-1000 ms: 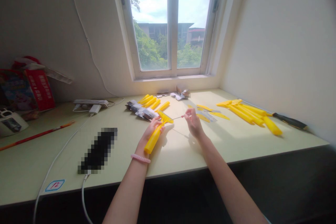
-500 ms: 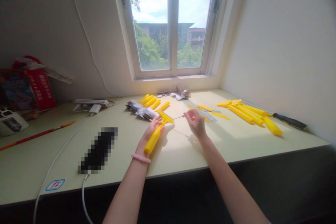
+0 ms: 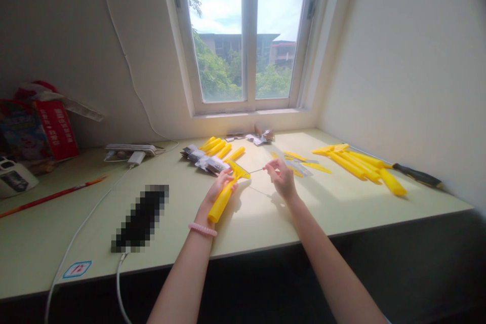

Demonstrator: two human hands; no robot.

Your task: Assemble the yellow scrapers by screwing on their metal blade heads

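My left hand is wrapped round a yellow scraper-like tool, its wide head up and its thick handle pointing down toward me. My right hand pinches a thin metal rod, whose far end meets the tool's head. Behind my left hand lie several yellow-handled tools with wrapped silvery heads. Flat yellow and grey pieces rest just beyond my right hand. Farther right is a pile of yellow tools.
A black-handled tool lies at the desk's right. Crumpled wrappers sit below the window. On the left are a blurred-out dark object with a cable, a power strip, a red stick and a white mug.
The whole view has shifted slightly. Both hands keep their holds, with the rod still at the tool's head.
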